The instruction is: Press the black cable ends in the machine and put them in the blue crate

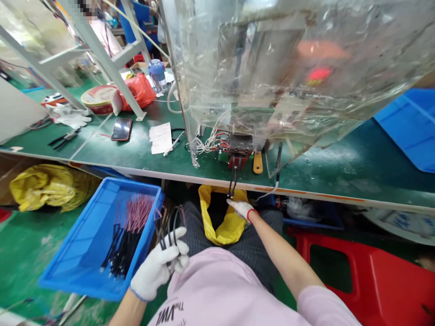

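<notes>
My left hand [163, 262], in a white glove, is closed around several dark cables [174, 228] near the blue tray's right side. My right hand [242, 209], also gloved, is at the lower ends of two black cables [233, 176] that hang from a dark machine [241, 142] at the bench edge. Its fingers close on those ends. Below it, a yellow bag [222, 235] sits open on my lap. The blue tray [76, 253] on the left holds a bundle of black cables [125, 253] with pinkish wires.
A plastic-covered clear shield [210, 90] stands over the machine. On the green bench [326, 167] are a phone [121, 129], paper [160, 138], white gloves [70, 116] and an orange-handled tool [258, 163]. A red stool [384, 280] stands at right. People sit in the background.
</notes>
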Motion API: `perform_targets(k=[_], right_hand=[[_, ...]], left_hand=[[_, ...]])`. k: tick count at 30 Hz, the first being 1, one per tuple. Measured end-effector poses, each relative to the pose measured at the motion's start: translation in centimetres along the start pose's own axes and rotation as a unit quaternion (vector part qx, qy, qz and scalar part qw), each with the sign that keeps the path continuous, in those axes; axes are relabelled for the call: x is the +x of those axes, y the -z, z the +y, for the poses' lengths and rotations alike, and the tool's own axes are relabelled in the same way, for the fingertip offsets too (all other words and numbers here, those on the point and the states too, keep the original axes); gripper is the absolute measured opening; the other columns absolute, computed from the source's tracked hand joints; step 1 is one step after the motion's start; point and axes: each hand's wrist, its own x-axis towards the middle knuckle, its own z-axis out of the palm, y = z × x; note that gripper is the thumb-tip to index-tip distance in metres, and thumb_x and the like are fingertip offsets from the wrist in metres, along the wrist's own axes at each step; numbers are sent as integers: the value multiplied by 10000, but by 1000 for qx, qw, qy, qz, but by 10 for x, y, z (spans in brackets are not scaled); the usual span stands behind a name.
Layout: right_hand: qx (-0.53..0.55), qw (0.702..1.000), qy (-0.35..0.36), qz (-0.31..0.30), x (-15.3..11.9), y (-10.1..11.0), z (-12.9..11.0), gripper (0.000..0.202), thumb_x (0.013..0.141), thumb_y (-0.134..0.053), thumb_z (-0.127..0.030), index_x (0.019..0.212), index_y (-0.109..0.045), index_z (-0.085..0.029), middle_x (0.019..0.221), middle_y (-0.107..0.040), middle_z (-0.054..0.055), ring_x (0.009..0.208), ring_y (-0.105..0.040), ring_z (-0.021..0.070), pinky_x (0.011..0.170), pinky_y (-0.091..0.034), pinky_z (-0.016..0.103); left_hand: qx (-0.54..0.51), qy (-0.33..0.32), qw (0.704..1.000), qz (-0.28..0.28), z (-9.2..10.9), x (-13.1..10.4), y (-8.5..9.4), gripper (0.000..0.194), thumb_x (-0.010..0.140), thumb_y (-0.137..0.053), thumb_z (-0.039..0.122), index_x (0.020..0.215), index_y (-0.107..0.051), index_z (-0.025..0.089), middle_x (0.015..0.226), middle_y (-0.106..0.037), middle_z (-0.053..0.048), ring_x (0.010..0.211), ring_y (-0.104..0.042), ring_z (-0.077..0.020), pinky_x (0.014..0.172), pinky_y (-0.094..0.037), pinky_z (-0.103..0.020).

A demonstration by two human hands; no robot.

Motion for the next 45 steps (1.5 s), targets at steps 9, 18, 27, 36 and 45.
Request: perform_targets(k=[9,18,27,36,45], right_hand=[[-142,977,97,124,-84,34,-54,383,893,-463,-470,618,-554,-218,690,-638,61,741,-607,222,687,-386,319],[129,976,169,44,-88,96,-138,338,785,-622,-508,921,-695,-207,651,-647,-10,498,-519,111,465,-359,228],[279,950,141,-3,-76,73,-151,380,727,-695,-533,784,-716,-158,691,-682,46,603,-597,135,541,-461,229],[459,859,95,-208,-122,46,-134,367,732,-748,-454,941,-690,-158,815,-710,69,689,-676,182,648,-554,305],[505,841,26,-193,-103,-5,-99,264,879,-610,-377,862,-640,-116,738,-698,103,671,-687,214,657,-579,369]], left_hand=[[-90,-122,977,-150,46,109,-115,464,703,-766,405,1043,-599,137,511,-318,106,425,-289,-42,402,-199,-174],[178,-162,961,-137,64,117,-155,441,747,-664,510,959,-627,126,408,-463,71,347,-394,-73,369,-331,-177],[225,-103,952,-182,59,100,-159,400,752,-636,440,978,-685,114,781,-714,-75,360,-450,-44,316,-329,-155],[230,-46,964,-123,24,50,-110,286,811,-579,428,845,-629,148,640,-622,0,354,-407,-42,314,-282,-149],[316,9,949,1,-9,5,-57,294,811,-546,464,736,-551,181,565,-517,39,413,-422,-70,375,-287,-172]])
